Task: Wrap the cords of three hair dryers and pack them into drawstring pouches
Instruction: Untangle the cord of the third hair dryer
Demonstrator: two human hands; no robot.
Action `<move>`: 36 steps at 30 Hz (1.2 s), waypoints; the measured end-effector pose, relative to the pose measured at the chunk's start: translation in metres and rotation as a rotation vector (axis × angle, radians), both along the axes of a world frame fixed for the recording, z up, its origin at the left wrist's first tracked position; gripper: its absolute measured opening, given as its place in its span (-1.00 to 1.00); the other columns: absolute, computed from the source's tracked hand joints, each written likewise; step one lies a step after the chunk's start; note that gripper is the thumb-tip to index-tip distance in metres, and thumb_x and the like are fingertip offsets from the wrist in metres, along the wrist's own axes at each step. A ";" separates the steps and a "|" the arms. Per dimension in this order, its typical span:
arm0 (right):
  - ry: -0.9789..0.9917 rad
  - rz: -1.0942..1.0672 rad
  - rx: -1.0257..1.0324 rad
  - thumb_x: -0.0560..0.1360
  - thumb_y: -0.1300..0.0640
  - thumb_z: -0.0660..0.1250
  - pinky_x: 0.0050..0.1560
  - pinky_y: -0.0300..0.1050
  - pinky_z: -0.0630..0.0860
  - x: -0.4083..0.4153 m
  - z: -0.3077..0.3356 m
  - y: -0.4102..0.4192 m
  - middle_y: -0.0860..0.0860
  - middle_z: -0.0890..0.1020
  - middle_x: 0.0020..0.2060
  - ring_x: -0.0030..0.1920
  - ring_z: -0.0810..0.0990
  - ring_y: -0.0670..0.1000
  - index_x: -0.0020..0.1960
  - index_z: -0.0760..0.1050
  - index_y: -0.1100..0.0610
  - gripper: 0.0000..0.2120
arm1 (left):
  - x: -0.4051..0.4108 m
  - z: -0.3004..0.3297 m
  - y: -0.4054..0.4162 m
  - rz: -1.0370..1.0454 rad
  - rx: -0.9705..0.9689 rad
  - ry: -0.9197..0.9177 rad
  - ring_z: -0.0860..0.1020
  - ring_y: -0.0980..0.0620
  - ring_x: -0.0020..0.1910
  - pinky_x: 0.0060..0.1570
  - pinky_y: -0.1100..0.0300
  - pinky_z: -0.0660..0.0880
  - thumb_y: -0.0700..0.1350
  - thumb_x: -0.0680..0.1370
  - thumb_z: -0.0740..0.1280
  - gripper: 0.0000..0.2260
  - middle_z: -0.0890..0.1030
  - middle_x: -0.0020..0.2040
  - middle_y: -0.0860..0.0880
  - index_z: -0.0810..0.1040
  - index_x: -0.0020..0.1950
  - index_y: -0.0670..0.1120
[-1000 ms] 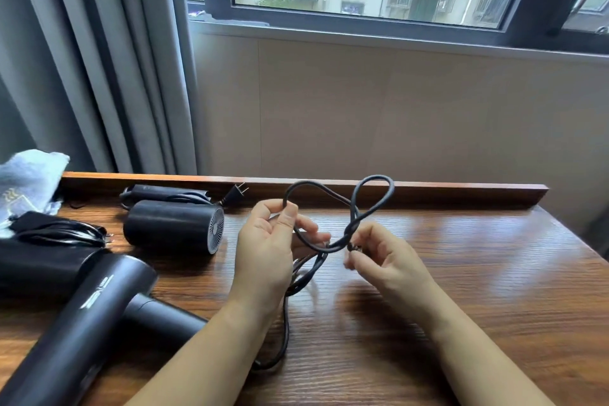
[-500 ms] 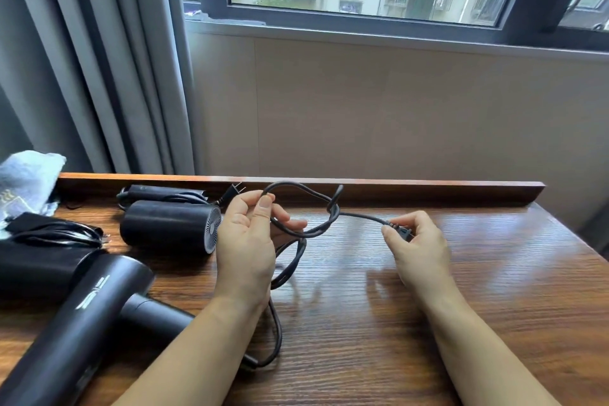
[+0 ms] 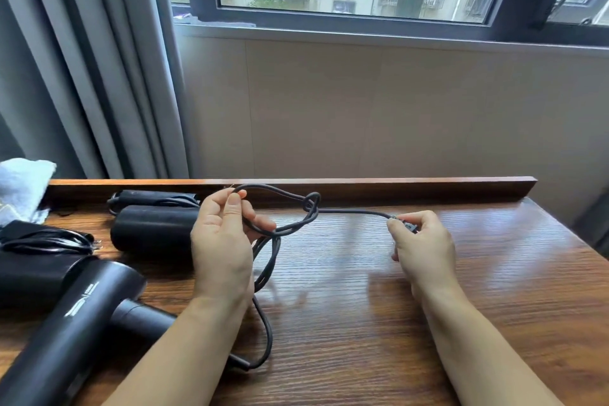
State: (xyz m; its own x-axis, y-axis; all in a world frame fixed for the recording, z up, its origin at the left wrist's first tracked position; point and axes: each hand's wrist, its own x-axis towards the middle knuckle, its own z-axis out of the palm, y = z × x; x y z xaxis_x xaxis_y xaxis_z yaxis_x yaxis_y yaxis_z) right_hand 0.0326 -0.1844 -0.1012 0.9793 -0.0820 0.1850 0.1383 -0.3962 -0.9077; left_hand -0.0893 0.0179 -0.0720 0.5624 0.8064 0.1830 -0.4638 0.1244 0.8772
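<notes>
Left hand [image 3: 224,241]: fingers curled round gathered cord [image 3: 276,234] loops above the table [image 3: 461,306].
Right hand [image 3: 421,241]: pinching the plug [image 3: 407,227], cord drawn through a knot.
Nearest dryer [image 3: 75,323]: cord mid-wrap.
Far dryers [image 3: 151,227]: apparently bundled.
Pouches: none identifiable; packing outstanding.

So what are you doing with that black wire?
A person is tying up a hair dryer's cord. The left hand holds the looped bundle, while the right hand pinches the plug end out to the side, with a small knot in between. That hair dryer lies on the wooden table, not packed yet.
</notes>
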 end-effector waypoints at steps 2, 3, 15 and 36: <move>0.006 0.100 -0.147 0.45 0.06 0.41 -0.15 -0.05 0.49 0.000 -0.002 0.001 -0.02 0.62 -0.26 -0.16 0.61 0.08 -0.12 0.53 0.04 -0.91 | 0.000 0.000 0.001 0.014 0.028 0.027 0.49 0.04 -0.46 -0.35 0.20 0.54 -0.21 0.70 0.13 -0.86 0.46 -0.32 -0.01 0.48 0.04 -0.13; 0.002 0.185 -0.249 0.46 0.07 0.42 -0.14 -0.09 0.41 -0.002 -0.002 0.004 -0.06 0.61 -0.25 -0.12 0.58 0.06 -0.12 0.53 0.05 -0.92 | -0.001 -0.001 0.000 0.002 0.061 0.057 0.50 0.03 -0.45 -0.36 0.21 0.54 -0.21 0.69 0.14 -0.86 0.48 -0.32 -0.03 0.49 0.04 -0.13; 0.161 1.103 0.351 0.45 -0.15 0.25 0.48 0.26 0.20 -0.041 0.017 0.007 0.18 0.60 0.26 0.38 0.47 0.16 0.37 0.50 0.21 -0.39 | -0.011 -0.002 -0.024 -0.219 0.219 0.194 0.68 -0.17 -0.32 -0.29 0.03 0.65 -0.16 0.67 0.21 -0.89 0.61 -0.25 -0.09 0.51 0.03 -0.13; 0.088 0.496 0.181 0.48 0.18 0.49 -0.19 -0.15 0.40 -0.029 0.003 0.020 -0.11 0.55 -0.39 -0.31 0.47 -0.12 -0.15 0.66 0.07 -0.95 | -0.015 -0.019 -0.041 -0.335 0.977 0.142 0.64 0.17 -0.16 -0.13 0.31 0.49 -0.16 0.60 0.33 -0.82 0.62 -0.15 0.29 0.50 0.08 0.12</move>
